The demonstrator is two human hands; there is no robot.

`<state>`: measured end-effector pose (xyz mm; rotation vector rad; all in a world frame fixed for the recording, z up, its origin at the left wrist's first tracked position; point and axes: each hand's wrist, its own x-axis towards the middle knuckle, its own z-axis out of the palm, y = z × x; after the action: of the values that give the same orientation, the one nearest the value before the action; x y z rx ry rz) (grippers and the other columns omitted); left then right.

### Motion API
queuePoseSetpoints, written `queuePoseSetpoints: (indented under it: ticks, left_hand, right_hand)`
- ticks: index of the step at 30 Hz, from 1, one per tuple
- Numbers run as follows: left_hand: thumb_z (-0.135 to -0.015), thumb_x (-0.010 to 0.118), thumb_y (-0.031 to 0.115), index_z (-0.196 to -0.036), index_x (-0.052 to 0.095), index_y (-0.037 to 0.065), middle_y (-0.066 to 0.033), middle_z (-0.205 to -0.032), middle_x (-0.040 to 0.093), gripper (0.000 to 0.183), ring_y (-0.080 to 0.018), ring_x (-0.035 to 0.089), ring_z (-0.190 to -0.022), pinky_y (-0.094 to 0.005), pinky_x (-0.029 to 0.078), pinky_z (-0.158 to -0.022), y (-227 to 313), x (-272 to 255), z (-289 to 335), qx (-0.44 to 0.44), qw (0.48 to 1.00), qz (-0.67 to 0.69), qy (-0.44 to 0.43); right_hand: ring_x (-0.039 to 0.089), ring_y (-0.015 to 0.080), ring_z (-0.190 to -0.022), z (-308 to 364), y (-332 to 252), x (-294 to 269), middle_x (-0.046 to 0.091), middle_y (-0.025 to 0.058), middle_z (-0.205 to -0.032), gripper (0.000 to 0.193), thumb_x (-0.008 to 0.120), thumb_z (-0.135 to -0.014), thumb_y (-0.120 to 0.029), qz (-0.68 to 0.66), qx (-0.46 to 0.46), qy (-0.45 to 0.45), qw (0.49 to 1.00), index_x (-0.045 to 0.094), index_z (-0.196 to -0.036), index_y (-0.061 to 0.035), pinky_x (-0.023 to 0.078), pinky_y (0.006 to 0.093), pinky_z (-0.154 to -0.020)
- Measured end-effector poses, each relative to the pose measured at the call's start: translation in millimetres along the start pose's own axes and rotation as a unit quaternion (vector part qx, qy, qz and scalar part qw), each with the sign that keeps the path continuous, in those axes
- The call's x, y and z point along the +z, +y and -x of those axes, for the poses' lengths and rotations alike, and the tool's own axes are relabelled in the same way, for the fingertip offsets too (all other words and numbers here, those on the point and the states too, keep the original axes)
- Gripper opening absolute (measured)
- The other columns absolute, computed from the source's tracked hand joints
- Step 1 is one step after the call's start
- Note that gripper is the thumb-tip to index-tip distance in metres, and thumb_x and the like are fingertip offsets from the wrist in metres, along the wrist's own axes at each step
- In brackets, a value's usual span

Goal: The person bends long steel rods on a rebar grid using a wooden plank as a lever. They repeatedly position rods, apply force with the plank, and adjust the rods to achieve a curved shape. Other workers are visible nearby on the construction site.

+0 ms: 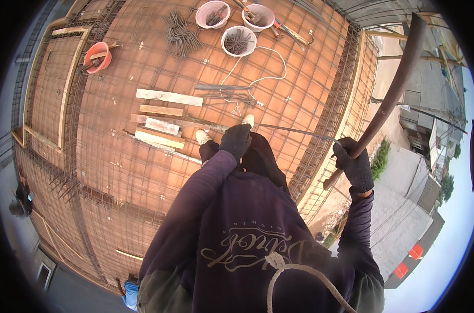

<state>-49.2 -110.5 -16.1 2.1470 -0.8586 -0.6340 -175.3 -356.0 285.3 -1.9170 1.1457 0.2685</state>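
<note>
My right hand (353, 166), in a dark glove, is closed around a long brown metal bar (391, 99) that slants up to the far right. Its short bent end (332, 180) sticks out below my fist. A thin steel rod (299, 131) runs from beside my left hand to the fingers of my right. My left hand (236, 141), gloved too, is low in front of my legs with its fingers curled; what they hold is hidden. Just left of it, a long narrow strip of wood (205, 124) lies among short boards (169, 97).
Rebar mesh (237, 68) covers the orange-brown deck. Farther off stand a white bucket (238, 41) of steel pieces, two more buckets, a bundle of bent bars (182, 34) and a white rope (285, 65). The deck's edge drops away at right. A person in blue (130, 293) is behind, lower left.
</note>
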Motion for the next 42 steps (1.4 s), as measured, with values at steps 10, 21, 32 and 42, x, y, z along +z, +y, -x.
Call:
queuePoseSetpoints:
  ticks: [10,21,32,42]
  left_hand:
    - [-0.096,0.064,0.017,-0.114,0.067,0.006,-0.016,-0.11,0.068,0.021,-0.0337,0.069,-0.095,-0.0442,0.057,-0.077,-24,-41,3,-0.206,0.954,-0.063,0.209]
    - [-0.107,0.047,0.021,-0.111,0.064,-0.002,-0.0156,-0.109,0.065,0.029,-0.029,0.064,-0.1,-0.0398,0.055,-0.083,-85,-95,48,-0.268,0.846,-0.384,0.254]
    - [-0.101,0.038,0.042,-0.088,0.072,-0.006,-0.0174,-0.077,0.069,0.061,-0.0286,0.064,-0.065,-0.0384,0.055,-0.064,-77,-75,4,-0.449,0.686,-0.513,0.252]
    - [-0.11,0.036,0.037,-0.087,0.067,0.001,-0.013,-0.076,0.068,0.053,-0.0263,0.066,-0.066,-0.0348,0.055,-0.06,-82,-92,23,-0.269,0.667,-0.691,0.077]
  right_hand:
    - [0.051,0.0093,-0.055,-195,204,-16,0.057,-0.0021,-0.067,0.031,0.074,-0.096,-0.034,-0.055,0.111,0.016,0.992,0.072,-0.1,-0.0033,0.042,0.0292,-0.052]
    - [0.071,0.0403,-0.095,-498,413,374,0.075,0.0209,-0.097,0.037,0.063,-0.099,-0.039,0.073,0.005,-0.183,0.98,0.074,-0.113,-0.0067,0.054,0.0492,-0.085]
    - [0.071,0.0399,-0.1,-587,466,512,0.075,0.021,-0.104,0.048,0.065,-0.095,-0.052,0.016,0.087,-0.079,0.993,0.072,-0.114,-0.009,0.055,0.0488,-0.086]
    - [0.07,0.0441,-0.111,-646,568,452,0.073,0.0274,-0.112,0.058,0.074,-0.089,-0.049,0.103,0.25,0.035,0.962,0.065,-0.116,0.0016,0.055,0.0491,-0.094]
